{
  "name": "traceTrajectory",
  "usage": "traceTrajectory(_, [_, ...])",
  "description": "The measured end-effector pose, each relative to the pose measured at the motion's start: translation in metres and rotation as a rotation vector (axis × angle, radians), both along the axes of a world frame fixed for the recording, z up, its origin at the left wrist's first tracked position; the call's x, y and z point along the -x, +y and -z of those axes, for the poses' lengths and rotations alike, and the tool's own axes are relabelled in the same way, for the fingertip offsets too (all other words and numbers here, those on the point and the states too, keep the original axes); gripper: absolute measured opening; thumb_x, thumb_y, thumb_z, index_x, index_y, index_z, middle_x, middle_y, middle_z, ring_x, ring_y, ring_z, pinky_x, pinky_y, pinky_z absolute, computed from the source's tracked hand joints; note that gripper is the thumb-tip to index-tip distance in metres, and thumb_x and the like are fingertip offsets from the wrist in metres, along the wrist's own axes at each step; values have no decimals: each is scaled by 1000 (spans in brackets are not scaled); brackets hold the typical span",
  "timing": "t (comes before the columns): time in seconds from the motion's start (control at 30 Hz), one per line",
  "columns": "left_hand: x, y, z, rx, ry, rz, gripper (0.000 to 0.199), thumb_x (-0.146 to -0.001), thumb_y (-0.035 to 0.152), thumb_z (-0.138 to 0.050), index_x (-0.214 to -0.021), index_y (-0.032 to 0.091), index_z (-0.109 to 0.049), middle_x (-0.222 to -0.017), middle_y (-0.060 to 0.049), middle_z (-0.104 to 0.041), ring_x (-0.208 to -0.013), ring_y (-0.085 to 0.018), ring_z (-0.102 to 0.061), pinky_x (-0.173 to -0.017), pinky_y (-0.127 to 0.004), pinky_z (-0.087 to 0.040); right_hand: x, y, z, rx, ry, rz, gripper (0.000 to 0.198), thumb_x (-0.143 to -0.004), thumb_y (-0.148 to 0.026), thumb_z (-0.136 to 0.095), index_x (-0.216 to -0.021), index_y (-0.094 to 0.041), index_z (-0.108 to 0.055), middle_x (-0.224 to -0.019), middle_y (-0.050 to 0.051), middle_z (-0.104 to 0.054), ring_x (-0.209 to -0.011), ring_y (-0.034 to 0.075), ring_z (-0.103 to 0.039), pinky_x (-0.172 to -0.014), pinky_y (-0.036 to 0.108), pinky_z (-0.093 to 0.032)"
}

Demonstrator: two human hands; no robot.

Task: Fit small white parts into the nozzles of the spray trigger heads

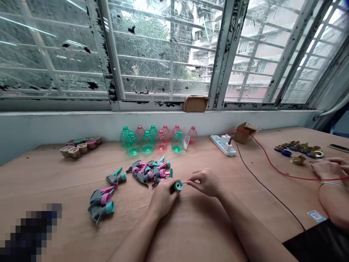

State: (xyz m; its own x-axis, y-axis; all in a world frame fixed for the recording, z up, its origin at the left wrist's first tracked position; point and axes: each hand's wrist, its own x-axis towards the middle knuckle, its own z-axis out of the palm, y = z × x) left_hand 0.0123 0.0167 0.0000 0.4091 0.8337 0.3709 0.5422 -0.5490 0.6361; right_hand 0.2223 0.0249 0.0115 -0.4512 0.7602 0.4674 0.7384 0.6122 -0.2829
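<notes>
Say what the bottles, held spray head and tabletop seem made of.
Bottles: likely glossy plastic, tinted green or red; background shows through, though glass is possible.
Spray head: probably moulded plastic, its teal collar opaque and evenly coloured.
Tabletop: wood or wood-look laminate, low sheen, judging by its brown surface.

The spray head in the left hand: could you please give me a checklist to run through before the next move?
1. Spray head gripped in the left hand: ok.
2. Its teal collar left uncovered at the open end: ok, the opening shows.
3. Thin rod held in the fingertips of the right hand: ok.
4. Thin rod's tip inside the collar: cannot tell, too small to judge.
5. Bottles standing upright: ok.
6. Red cable clear of both hands: ok.
</notes>
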Motion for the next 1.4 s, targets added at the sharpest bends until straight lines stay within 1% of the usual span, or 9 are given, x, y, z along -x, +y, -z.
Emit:
traceTrajectory(0.2, [-1, -3, 2, -66, 129, -51, 25, -78, 12, -51, -97, 23, -64, -96, -4, -67, -88, -21, -60, -75, -28, -43, 13, -14, -14, -33, -224, 181, 27, -85, -38, -55, -69, -25, -72, -68, 1, -69, -60, 13, -58, -53, 26, -24])
traceTrajectory(0.3, [-3, -4, 1, -81, 154, -40, 25, -77, 11, -50, -96, 22, -63, -96, -4, -66, -87, -20, -59, -74, -28, -42, 16, -19, -20, -21, -293, 208, 28, -84, -37, -56, -63, -24, -70, -68, 2, -69, -58, 14, -57, -51, 27, -21])
traceTrajectory(0.4, [-4, -5, -1, -76, 171, -4, 27, -75, 8, -50, -95, 22, -63, -95, -4, -66, -85, -20, -59, -72, -27, -41, 14, -21, -24, -6, -298, 196, 25, -81, -34, -59, -59, -23, -67, -66, 2, -68, -59, 14, -57, -52, 27, -22])
traceTrajectory(0.5, [-5, -5, -2, -54, 149, 43, 28, -75, 8, -50, -95, 21, -64, -92, -4, -66, -83, -19, -59, -71, -26, -41, 7, -16, -20, 23, -231, 125, 22, -79, -33, -62, -61, -22, -68, -65, 1, -68, -59, 13, -57, -53, 26, -25])
traceTrajectory(0.67, [-2, -2, 0, -20, 35, 106, 33, -73, 6, -51, -97, 22, -66, -93, -2, -68, -86, -18, -59, -76, -26, -41, -4, -1, -4, 121, -33, -85, 20, -82, -32, -62, -69, -20, -71, -64, 0, -69, -56, 10, -55, -57, 22, -33])
traceTrajectory(0.77, [0, 0, 2, -3, 5, 115, 32, -73, 5, -52, -95, 21, -67, -93, -2, -69, -86, -18, -59, -76, -26, -41, -6, 5, 6, 125, 38, -144, 20, -82, -33, -62, -70, -19, -71, -64, 1, -68, -55, 9, -54, -57, 21, -35])
traceTrajectory(1.0, [2, -1, 0, 18, -57, 98, 30, -72, 6, -54, -95, 21, -67, -92, -1, -70, -84, -17, -60, -76, -25, -42, -3, 10, 19, 135, 192, -165, 23, -82, -34, -64, -69, -17, -72, -59, 1, -65, -51, 8, -50, -52, 21, -32])
traceTrajectory(1.2, [3, 0, 1, 20, -49, -12, 18, -74, 16, -57, -89, 20, -67, -86, -1, -69, -78, -16, -58, -71, -25, -40, 5, 11, 23, 79, 253, -87, 21, -82, -34, -63, -72, -18, -73, -59, 1, -64, -52, 8, -49, -51, 21, -31])
traceTrajectory(1.4, [4, 1, 4, 32, -56, -23, 15, -75, 18, -58, -87, 20, -65, -85, 0, -69, -76, -15, -57, -69, -24, -38, 9, 13, 26, 161, 349, -114, 27, -81, -37, -63, -68, -15, -72, -55, 2, -62, -49, 8, -46, -49, 21, -31])
